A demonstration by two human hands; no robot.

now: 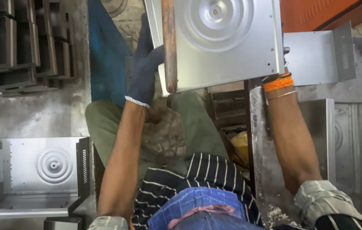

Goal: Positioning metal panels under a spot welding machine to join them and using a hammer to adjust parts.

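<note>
A: Left hand (pixel 145 70)?

B: Gloved in dark knit, reaching up toward twelve o'clock, fingers wrapped onto the left edge of the sheet-metal panel (pixel 223 42). Closed on that edge, thumb side hidden behind the rusty pipe (pixel 169 44).

A: Right hand?

B: Mostly hidden behind the panel's lower right corner; only the wrist (pixel 278 83) with orange thread and bangle visible. Cannot tell whether those fingers grip or merely press from behind.

A: Panel's place?

B: Held up at twelve o'clock, well above the lap, stamped concentric rings facing the camera. Long axis roughly left to right, tilted slightly down toward nine. Bent flange (pixel 321 57) projecting toward three o'clock.

A: Nearer hand?

B: Both at the bottom edge, left at seven o'clock of the panel, right at five. Pipe standing upright across the panel's left part, just beside the gloved fingers.

A: Elsewhere?

B: Similar finished panel (pixel 45 170) lying at eight o'clock on the floor; dark stacked trays (pixel 19 42) at ten.
</note>
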